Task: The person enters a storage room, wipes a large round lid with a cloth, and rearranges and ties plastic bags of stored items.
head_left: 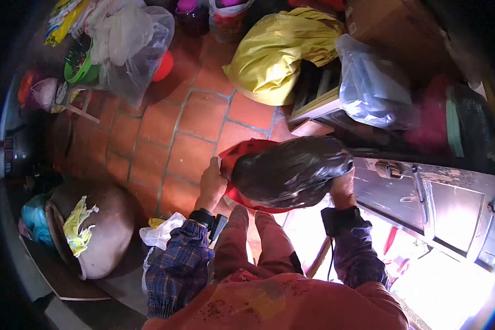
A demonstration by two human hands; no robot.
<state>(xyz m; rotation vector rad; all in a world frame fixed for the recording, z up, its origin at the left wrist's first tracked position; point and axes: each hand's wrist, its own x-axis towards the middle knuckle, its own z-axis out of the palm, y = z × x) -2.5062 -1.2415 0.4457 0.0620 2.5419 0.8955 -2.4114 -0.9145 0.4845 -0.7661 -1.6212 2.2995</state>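
A bulging black plastic bag (291,170) is held in front of my body at about waist height. Under and around its left part shows a red plastic thing (253,147); whether it is a bag or a basin I cannot tell. My left hand (212,182) is closed on the left edge of the red thing, its fingertips partly hidden. At the other end, my right hand (344,190) grips the right end of the black bag, with its fingers mostly behind the plastic. What the bag contains is hidden.
A large clay jar (107,225) lies tilted at left. Ahead on the tiled floor (190,159) are a yellow sack (280,52) and clear plastic bags (132,49). At right stands a worn door panel (407,192) with a latch, beside bright light. A filled clear bag (371,88) sits above it.
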